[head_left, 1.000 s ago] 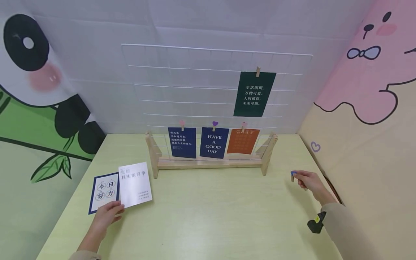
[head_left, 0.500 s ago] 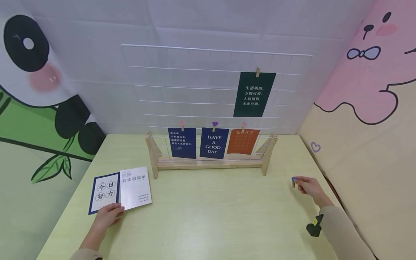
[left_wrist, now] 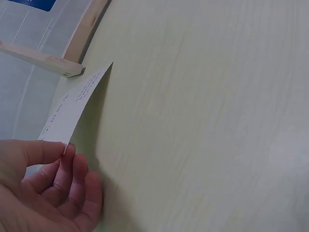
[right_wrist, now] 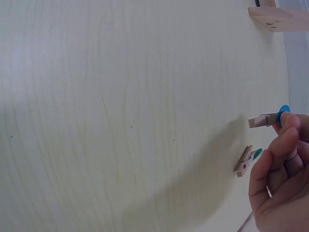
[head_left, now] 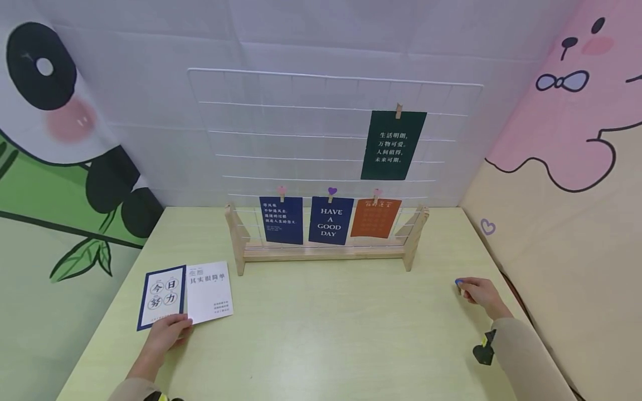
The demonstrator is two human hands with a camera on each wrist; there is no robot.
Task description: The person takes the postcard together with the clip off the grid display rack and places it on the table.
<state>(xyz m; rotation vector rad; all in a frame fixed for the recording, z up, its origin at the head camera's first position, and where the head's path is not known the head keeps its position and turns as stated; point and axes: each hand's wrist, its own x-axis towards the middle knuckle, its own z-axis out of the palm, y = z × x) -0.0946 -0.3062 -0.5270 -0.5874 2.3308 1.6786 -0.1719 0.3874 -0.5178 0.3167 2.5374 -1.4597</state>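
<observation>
My left hand (head_left: 168,334) pinches a white card (head_left: 209,292) by its lower left corner, between thumb and fingers. In the left wrist view this card (left_wrist: 77,106) slants above the table. Beside it lies a blue-bordered card (head_left: 161,295) with large characters. On the right, my right hand (head_left: 478,295) pinches a small wooden clothespin (right_wrist: 263,120) with a blue top, held over the table. Another clothespin (right_wrist: 245,162), with a green top, lies below that hand on the table.
A white wire grid rack (head_left: 321,133) on a wooden stand (head_left: 323,255) stands at the back. Clipped to it are a green card (head_left: 393,146), two blue cards, one of them the blue card (head_left: 330,221), and an orange card (head_left: 376,219). Decorated walls flank the table (head_left: 321,334).
The white card's upper edge has come down a little in my left hand. My right hand has moved slightly down and to the right with the clothespin.
</observation>
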